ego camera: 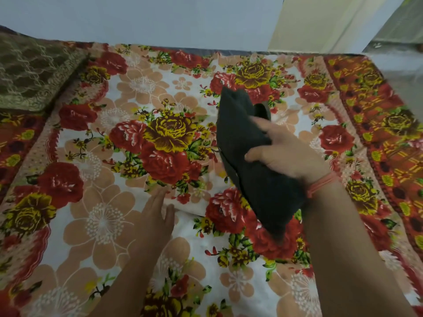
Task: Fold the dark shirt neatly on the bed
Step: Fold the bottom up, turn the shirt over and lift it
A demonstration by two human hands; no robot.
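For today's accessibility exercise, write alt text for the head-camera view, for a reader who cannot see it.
A person's right hand grips a bunched dark shirt over a bed covered by a floral sheet of red and yellow roses. The left hand rests flat and open on the sheet. A brown patterned cushion sits at the far left corner.

One head-worn wide-angle view looks forward and steeply down from the bed's (103, 225) near edge, close above it, facing the far wall (160, 19).
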